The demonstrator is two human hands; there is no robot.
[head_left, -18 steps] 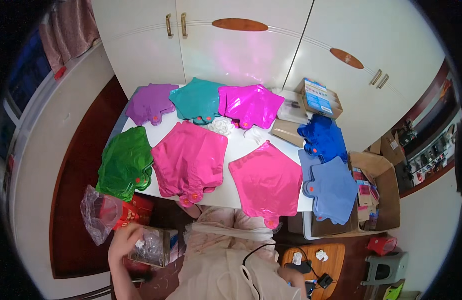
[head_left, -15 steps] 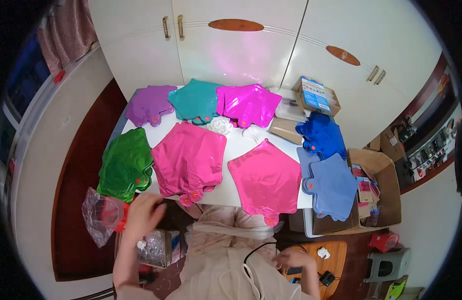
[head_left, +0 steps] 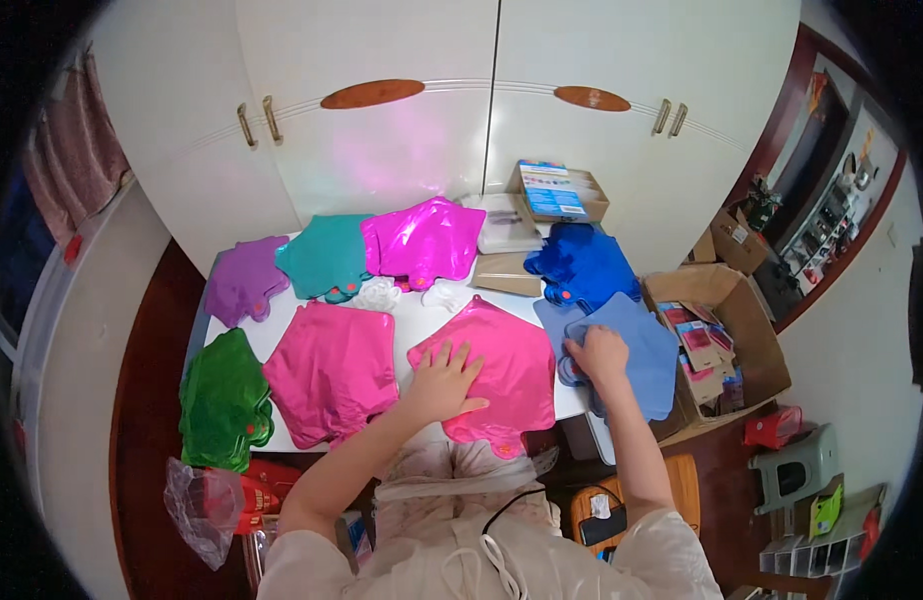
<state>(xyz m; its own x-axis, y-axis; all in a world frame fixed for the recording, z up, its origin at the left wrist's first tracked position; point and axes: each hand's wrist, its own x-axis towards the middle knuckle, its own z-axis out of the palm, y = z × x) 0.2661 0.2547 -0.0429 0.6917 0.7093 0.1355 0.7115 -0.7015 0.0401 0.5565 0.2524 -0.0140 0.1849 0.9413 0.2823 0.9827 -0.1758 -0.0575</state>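
Note:
My left hand point(head_left: 447, 384) lies with spread fingers on the right-hand pink flat foil balloon point(head_left: 507, 360), which is shiny and many-sided with a tab at its near edge. My right hand point(head_left: 600, 356) is at the pile of light blue foil balloons point(head_left: 642, 350), its fingers curled over the left part of the top one and seeming to pinch it. Between that pile and the pink one, more light blue foil shows. A second pink foil pile point(head_left: 332, 370) rests left of my left hand.
Around the white table point(head_left: 412, 315) lie green point(head_left: 225, 395), purple point(head_left: 244, 282), teal point(head_left: 324, 255), magenta point(head_left: 425, 240) and dark blue point(head_left: 584, 265) foil piles. A cardboard box point(head_left: 767, 375) of packets stands right. A phone point(head_left: 604, 526) is on a small wooden table point(head_left: 682, 490).
My left hand has moved right, from near the green pile onto the right-hand pink foil. My right hand has risen from the small wooden table to the light blue pile. The view has shifted right.

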